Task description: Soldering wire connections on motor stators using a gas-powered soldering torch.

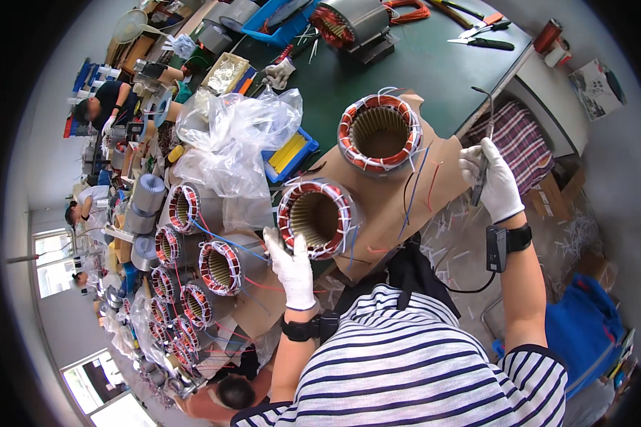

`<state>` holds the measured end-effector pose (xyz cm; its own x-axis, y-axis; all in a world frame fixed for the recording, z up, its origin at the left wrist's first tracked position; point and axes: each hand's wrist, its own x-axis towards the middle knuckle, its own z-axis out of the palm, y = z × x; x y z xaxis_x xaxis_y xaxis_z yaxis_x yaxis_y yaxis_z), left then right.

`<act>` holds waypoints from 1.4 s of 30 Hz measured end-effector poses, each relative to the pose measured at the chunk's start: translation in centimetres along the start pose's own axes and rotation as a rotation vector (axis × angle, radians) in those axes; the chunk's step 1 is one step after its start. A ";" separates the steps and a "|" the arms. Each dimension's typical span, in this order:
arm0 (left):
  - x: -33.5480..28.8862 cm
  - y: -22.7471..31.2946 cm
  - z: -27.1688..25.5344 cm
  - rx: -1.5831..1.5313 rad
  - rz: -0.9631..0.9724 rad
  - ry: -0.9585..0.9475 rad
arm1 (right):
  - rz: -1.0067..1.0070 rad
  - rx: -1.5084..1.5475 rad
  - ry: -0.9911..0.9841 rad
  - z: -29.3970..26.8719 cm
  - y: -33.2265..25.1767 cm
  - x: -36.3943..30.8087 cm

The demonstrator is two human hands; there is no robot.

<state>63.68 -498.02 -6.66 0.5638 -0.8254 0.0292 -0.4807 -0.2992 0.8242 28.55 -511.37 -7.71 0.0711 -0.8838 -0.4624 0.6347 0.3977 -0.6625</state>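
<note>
My right hand (493, 183), in a white knit glove, grips a slim dark hooked tool (490, 128) with a bent tip, raised at the right of the bench. My left hand (290, 274), also gloved, touches the lower left rim of a motor stator (283, 217), its fingers stretched out and apart. That stator has a red-orange winding bound with white lacing. Just beyond it stands a second laced stator (344, 134). Both rest on brown paper (434, 164). Blue, red and black lead wires trail from them across the paper.
Several more stators (219, 267) crowd the left side. A clear plastic bag (235, 142) lies beside a blue tray (310, 153) with yellow strips. Pliers and cutters (481, 43) lie on the far green bench top (434, 78). People work farther left. White scraps litter the floor at right.
</note>
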 end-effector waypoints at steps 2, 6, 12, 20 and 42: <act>0.2 0.3 1.1 0.055 -0.018 0.017 | 0.040 -0.020 0.067 0.5 0.0 1.4; 0.3 0.6 3.1 0.350 0.018 0.126 | 0.125 -0.070 -0.059 0.9 0.6 3.6; 0.4 1.3 4.1 0.341 0.038 0.193 | 0.178 -0.090 -0.197 1.3 1.6 5.0; 0.6 1.4 4.3 0.317 0.026 0.219 | 0.202 -0.179 -0.169 2.2 1.1 5.3; 0.6 1.8 4.4 0.306 -0.012 0.223 | 0.229 -0.251 -0.143 2.7 0.8 5.5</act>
<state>60.23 -501.13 -7.65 0.6865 -0.7067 0.1710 -0.6329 -0.4652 0.6189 31.49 -516.61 -9.19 0.3078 -0.7831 -0.5404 0.3824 0.6219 -0.6833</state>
